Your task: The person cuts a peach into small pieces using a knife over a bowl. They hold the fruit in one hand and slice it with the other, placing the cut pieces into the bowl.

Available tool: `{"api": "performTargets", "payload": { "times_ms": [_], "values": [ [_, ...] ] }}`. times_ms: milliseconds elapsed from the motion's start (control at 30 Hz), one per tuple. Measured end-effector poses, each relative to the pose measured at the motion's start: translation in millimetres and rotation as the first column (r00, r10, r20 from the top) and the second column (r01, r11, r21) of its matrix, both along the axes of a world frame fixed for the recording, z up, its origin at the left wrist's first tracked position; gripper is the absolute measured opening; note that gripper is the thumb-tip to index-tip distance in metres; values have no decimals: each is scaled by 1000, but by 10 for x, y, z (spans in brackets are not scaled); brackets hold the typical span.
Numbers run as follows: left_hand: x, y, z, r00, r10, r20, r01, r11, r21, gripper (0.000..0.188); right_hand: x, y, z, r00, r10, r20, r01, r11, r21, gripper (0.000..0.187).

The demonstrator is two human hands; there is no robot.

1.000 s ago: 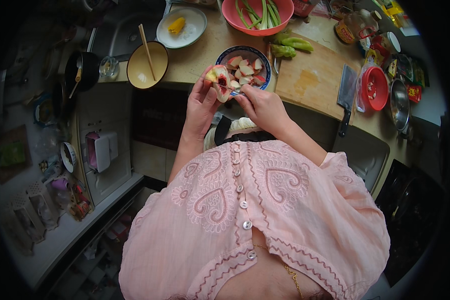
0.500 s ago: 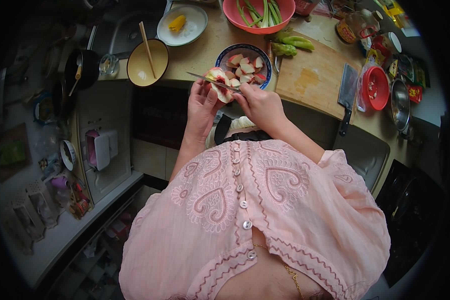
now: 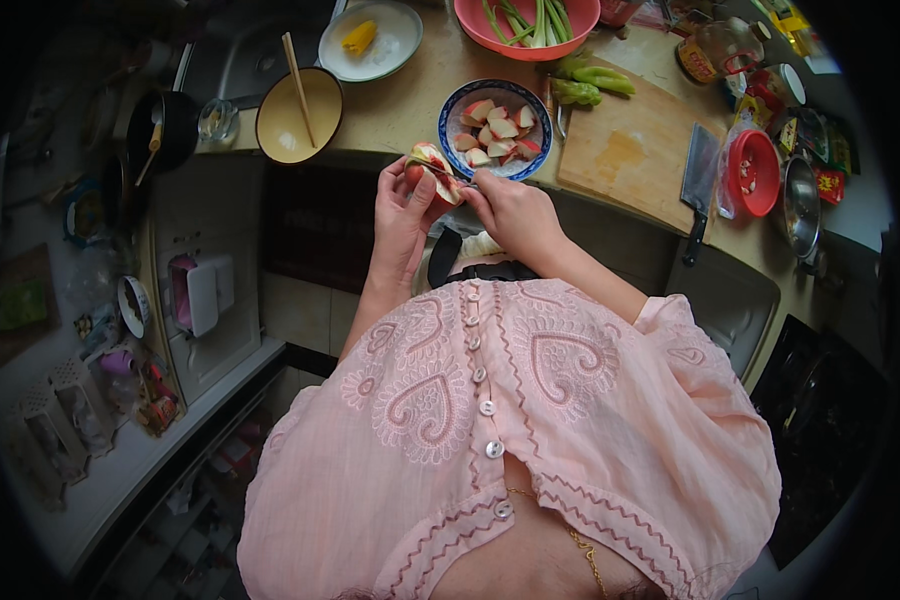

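My left hand (image 3: 402,212) is closed around a partly cut peach (image 3: 431,156), its pale flesh turning deep red toward the middle. In my right hand (image 3: 518,212) is a small paring knife (image 3: 451,178), its handle mostly hidden by my fingers. The blade lies against the cut side of the peach, and its tip cannot be made out. Just beyond both hands, a blue-patterned bowl (image 3: 544,112) stands at the counter's edge. Several peach chunks (image 3: 504,128) with red skin lie in it.
Left of the bowl stand a yellow bowl (image 3: 282,125) with chopsticks (image 3: 298,90) across it and a plate (image 3: 400,55) with a yellow piece. On the right, a cleaver (image 3: 701,175) lies over the cutting board (image 3: 610,165), handle past the edge. Green peppers (image 3: 600,80) rest behind.
The knife has drawn back and turned; its tip no longer sticks out past the peach on the left. Both hands have pulled slightly away from the blue-patterned bowl. The view has shifted a little.
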State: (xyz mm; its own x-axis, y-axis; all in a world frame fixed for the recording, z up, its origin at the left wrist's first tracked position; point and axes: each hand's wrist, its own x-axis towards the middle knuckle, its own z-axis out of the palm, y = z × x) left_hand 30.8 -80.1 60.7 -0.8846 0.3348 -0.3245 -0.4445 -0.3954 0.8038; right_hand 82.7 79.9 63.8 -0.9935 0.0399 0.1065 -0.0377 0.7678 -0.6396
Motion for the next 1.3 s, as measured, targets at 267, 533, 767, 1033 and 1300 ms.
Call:
{"api": "performTargets", "payload": {
  "times_ms": [267,533,767,1033,1300],
  "values": [
    [-9,-135,-12,997,18,80,-21,999,40,51,-9,-145,33,999,-26,-18,27,999,44,29],
    [-65,-202,17,996,-28,90,22,998,64,50,40,-143,1,992,-87,95,88,996,-4,30],
    [-112,-250,45,982,-161,96,137,966,219,54,64,-84,39,983,-101,155,142,950,-277,32],
    [-89,-284,-13,980,-148,135,104,951,290,55,-26,200,-127,954,-203,219,271,898,-347,35],
    [4,-34,58,965,-242,99,199,925,325,54,-80,362,-153,933,-49,356,324,543,-775,28]
  ]
}}
